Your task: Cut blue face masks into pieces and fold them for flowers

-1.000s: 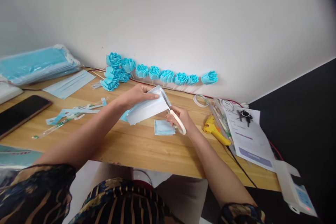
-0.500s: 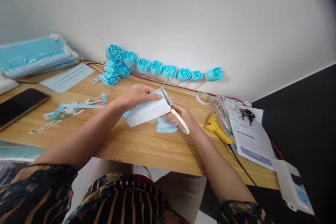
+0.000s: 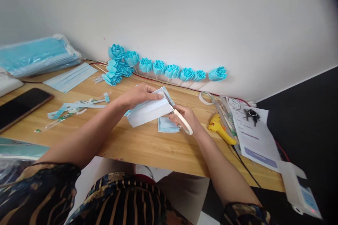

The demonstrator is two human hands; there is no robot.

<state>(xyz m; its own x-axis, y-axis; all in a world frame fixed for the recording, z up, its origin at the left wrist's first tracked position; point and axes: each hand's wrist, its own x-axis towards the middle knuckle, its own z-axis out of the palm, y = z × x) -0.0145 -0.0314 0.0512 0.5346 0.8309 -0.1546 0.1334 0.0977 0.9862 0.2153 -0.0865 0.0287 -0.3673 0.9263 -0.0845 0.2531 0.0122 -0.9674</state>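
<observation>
My left hand (image 3: pixel 138 95) pinches a folded pale blue face mask (image 3: pixel 149 109) above the wooden table (image 3: pixel 148 144). Thumb and fingers close on its upper edge. My right hand (image 3: pixel 186 117) grips white-handled scissors (image 3: pixel 177 114), and their blades sit on the mask's right end. Just below the scissors, a small stack of cut blue pieces (image 3: pixel 167 126) lies on the table.
Blue fabric roses (image 3: pixel 169 71) line the wall. Cut strips (image 3: pixel 79 107), a flat mask (image 3: pixel 70 76), a phone (image 3: pixel 19 107) and a bagged mask pack (image 3: pixel 37 58) lie left. A tape roll (image 3: pixel 206 97), yellow glue gun (image 3: pixel 220 132), papers with keys (image 3: pixel 250 126) and a white device (image 3: pixel 301 191) lie right.
Both hands have stayed on the mask and scissors, with the blades still at the mask's right end. The view has shifted slightly; the hands sit a little lower and further right.
</observation>
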